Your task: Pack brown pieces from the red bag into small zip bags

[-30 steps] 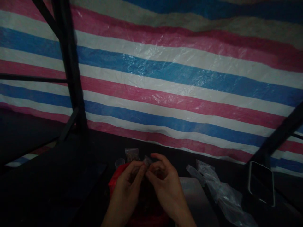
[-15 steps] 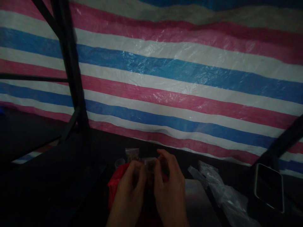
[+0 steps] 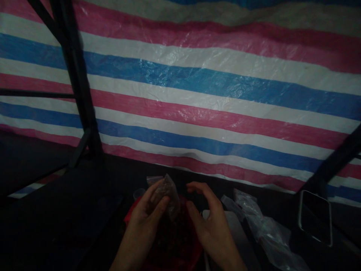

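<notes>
The left hand (image 3: 146, 214), at the lower centre of the frame, pinches a small clear plastic pouch (image 3: 168, 195) between thumb and fingers and holds it upright above a red round bowl (image 3: 132, 210). The pouch appears to hold a few dark pieces; the dim light does not allow more detail. The right hand (image 3: 210, 222) sits just beside the pouch with fingers curled and spread, holding nothing and apparently not touching the pouch. The two hands are apart, with the pouch between them.

The bowl stands on the dark tabletop (image 3: 84, 226) and appears filled with dark small items, which the low light leaves unclear. A small clear cup (image 3: 138, 194) stands just behind the bowl to the left. A crumpled clear plastic bag (image 3: 265, 229) lies at the lower right, and a dark phone with a light rim (image 3: 315, 217) lies farther right. A striped red, white and blue tarpaulin (image 3: 197, 94) fills the upper frame, behind a black metal post (image 3: 76, 82).

Judged step: handling one pouch over the bowl, probably at filling or sealing. The next move calls for a two-handed grip on the mouth of the pouch, with the pouch kept upright above the bowl so that any spilled contents fall back in.
</notes>
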Available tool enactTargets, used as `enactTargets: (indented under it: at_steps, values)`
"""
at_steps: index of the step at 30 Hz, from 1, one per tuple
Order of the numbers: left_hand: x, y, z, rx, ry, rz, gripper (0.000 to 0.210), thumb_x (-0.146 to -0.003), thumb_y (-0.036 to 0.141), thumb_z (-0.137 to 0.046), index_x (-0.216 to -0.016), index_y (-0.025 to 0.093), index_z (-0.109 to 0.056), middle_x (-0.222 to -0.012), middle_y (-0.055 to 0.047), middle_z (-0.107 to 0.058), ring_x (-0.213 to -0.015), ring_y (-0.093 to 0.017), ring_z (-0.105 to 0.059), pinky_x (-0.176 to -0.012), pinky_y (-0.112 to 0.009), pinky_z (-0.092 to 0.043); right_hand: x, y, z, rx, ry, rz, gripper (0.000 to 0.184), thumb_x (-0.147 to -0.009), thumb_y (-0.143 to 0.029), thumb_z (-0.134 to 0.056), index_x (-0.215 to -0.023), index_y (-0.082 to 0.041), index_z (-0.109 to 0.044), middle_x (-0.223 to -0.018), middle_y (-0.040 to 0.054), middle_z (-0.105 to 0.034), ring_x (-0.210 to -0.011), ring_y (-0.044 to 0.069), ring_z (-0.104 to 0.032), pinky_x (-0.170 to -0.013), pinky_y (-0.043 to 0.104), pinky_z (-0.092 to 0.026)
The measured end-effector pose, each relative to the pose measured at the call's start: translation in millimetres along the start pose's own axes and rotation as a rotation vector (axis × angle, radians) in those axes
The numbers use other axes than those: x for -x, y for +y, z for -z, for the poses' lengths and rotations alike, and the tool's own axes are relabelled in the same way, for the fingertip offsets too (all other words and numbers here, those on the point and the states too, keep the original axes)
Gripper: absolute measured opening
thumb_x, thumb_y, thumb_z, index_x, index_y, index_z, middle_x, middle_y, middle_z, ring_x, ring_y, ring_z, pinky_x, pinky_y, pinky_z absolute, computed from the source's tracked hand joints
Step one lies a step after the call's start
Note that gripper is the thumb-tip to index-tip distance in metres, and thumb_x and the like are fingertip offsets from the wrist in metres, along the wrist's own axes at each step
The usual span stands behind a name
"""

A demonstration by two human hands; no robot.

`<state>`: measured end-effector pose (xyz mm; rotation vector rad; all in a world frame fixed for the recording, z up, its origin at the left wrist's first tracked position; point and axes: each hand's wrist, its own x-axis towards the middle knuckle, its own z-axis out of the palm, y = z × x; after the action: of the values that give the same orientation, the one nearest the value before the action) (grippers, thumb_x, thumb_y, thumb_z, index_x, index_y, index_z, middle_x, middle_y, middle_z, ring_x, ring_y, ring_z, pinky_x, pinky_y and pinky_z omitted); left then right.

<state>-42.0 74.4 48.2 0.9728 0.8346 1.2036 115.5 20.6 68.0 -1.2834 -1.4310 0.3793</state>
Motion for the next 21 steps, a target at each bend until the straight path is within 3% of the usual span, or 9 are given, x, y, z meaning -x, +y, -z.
enactTargets:
  at_steps: [4,10,12,16,21]
  values:
    - [2,0,1.3,-0.175,-0.109,-0.065,0.057,-0.074,0.042,-0.083,-0.128,0.027,-0.068,-0.134,-0.005,-0.078,-0.125,-0.026,-0.073,-0.102,-0.033,-0.061,1,-2,-1,-0.079,-0.006,-0.124,0.045,-0.090,-0.031,-0.067,-0.135,-0.031,-0.064,-0.131,0.0045,-0.072,-0.124,0.024,-0.067,-0.113,0.042,-0.050]
    - [5,0,-1.6,-0.377,-0.072,-0.153,0.052,-0.070,0.032,-0.072,-0.121,0.027,-0.070,-0.131,-0.005,-0.079,-0.125,-0.027,-0.073,-0.107,-0.039,-0.058,5,-7,-12,-0.141,-0.142,-0.255,0.079,-0.077,-0.023,-0.083,-0.150,-0.039,-0.056,-0.149,0.0011,-0.063,-0.138,0.025,-0.060,-0.120,0.044,-0.045]
    - [4,-1,-1.9,-0.418,-0.067,-0.161,0.053,-0.070,0.033,-0.071,-0.122,0.026,-0.069,-0.128,-0.007,-0.080,-0.123,-0.029,-0.074,-0.108,-0.044,-0.058,3,-9,-14,-0.150,-0.144,-0.248,0.074,-0.076,-0.019,-0.082,-0.144,-0.038,-0.061,-0.144,0.0003,-0.068,-0.133,0.024,-0.064,-0.118,0.042,-0.048]
    - [1,-6,3.2,-0.509,-0.054,-0.209,0.069,-0.065,0.033,-0.081,-0.132,0.029,-0.063,-0.137,-0.007,-0.075,-0.133,-0.032,-0.066,-0.119,-0.053,-0.048,-3,-12,-15,-0.231,0.003,-0.220,0.040,-0.088,-0.030,-0.072,-0.128,-0.032,-0.071,-0.114,0.0013,-0.079,-0.109,0.022,-0.076,-0.100,0.038,-0.060]
    - [2,-7,21.5,-0.582,-0.092,-0.273,0.074,-0.072,0.034,-0.084,-0.141,0.036,-0.056,-0.150,-0.003,-0.064,-0.142,-0.030,-0.057,-0.125,-0.055,-0.040,-4,-14,-19,-0.287,-0.014,-0.233,0.045,-0.085,-0.024,-0.074,-0.130,-0.032,-0.069,-0.109,0.0002,-0.079,-0.101,0.020,-0.078,-0.092,0.032,-0.062]
